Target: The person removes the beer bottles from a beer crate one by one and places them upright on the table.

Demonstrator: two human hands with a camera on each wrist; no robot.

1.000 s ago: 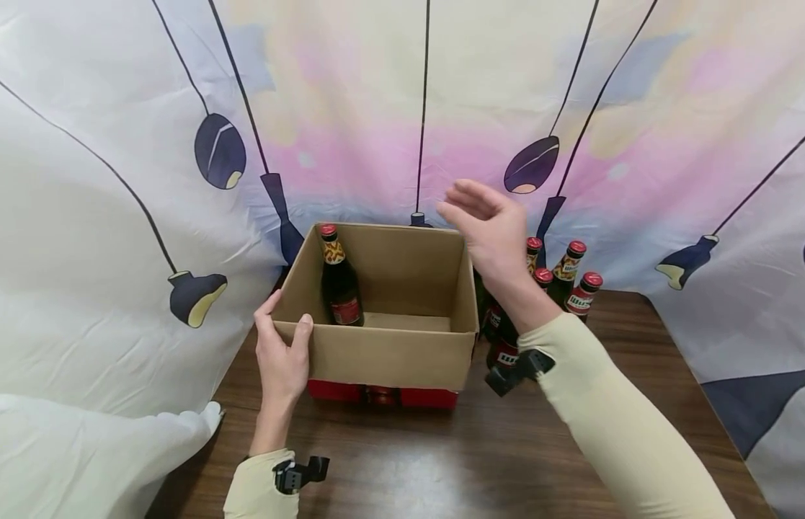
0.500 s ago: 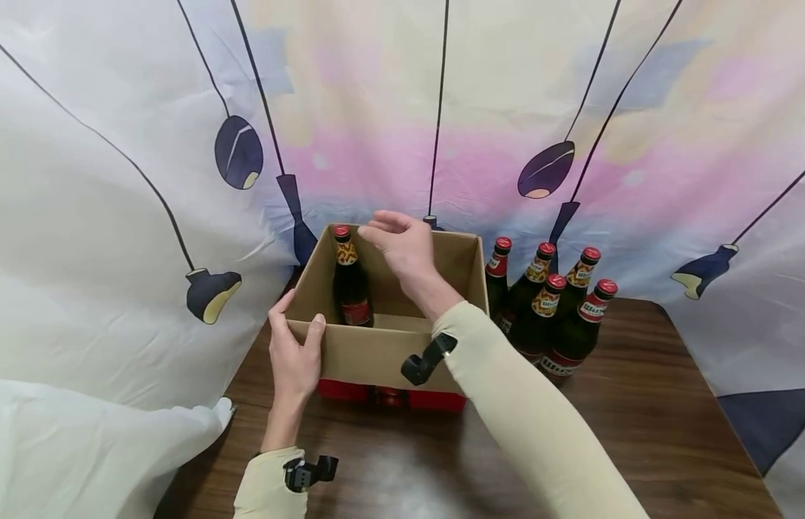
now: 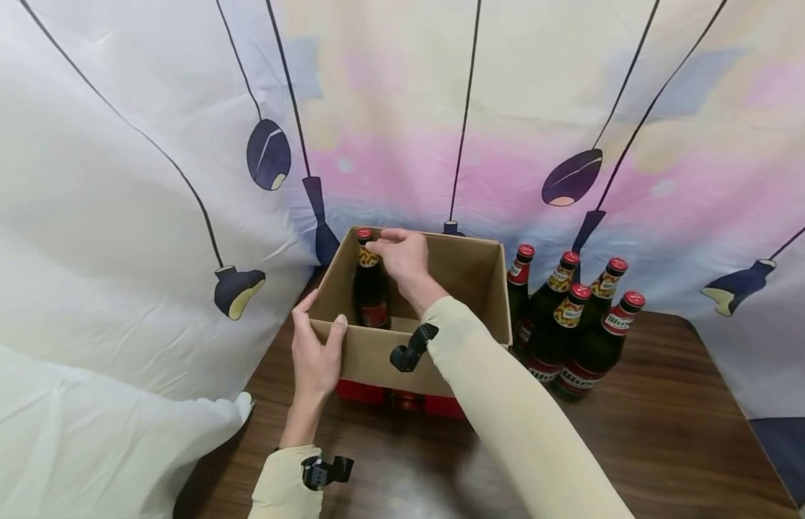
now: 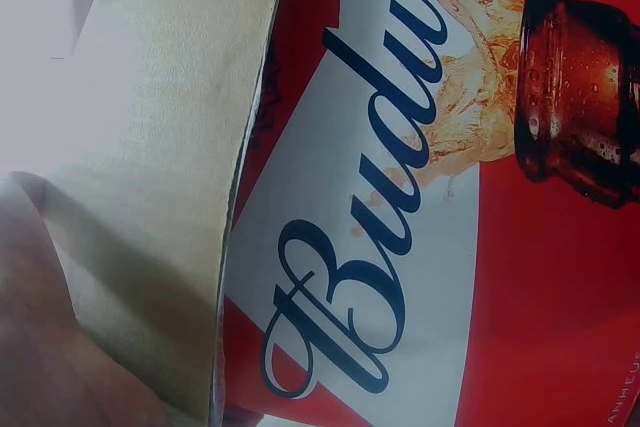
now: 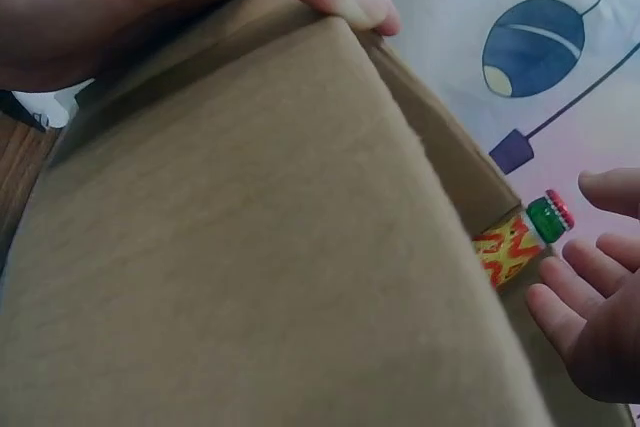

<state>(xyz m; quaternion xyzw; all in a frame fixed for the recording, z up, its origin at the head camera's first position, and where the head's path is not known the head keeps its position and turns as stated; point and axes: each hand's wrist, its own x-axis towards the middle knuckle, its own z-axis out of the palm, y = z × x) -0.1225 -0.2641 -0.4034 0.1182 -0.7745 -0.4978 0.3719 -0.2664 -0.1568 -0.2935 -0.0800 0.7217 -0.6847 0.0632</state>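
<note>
A cardboard box with its top open and its front flap folded outward stands on the table. My left hand grips its front left corner, thumb over the flap and fingers along the left side. One dark beer bottle with a red cap stands inside at the left. My right hand is over the box beside the bottle's neck. In the right wrist view, the right hand's thumb and fingers are spread apart close to the red-and-green cap. The box's red printed side fills the left wrist view.
Several similar beer bottles stand close together right of the box on the brown wooden table. A patterned cloth hangs behind. White fabric drapes over the table's left edge.
My right hand has moved left from over the bottles outside, across the box, and down to the neck of the bottle inside. The left hand keeps its grip on the box corner.
</note>
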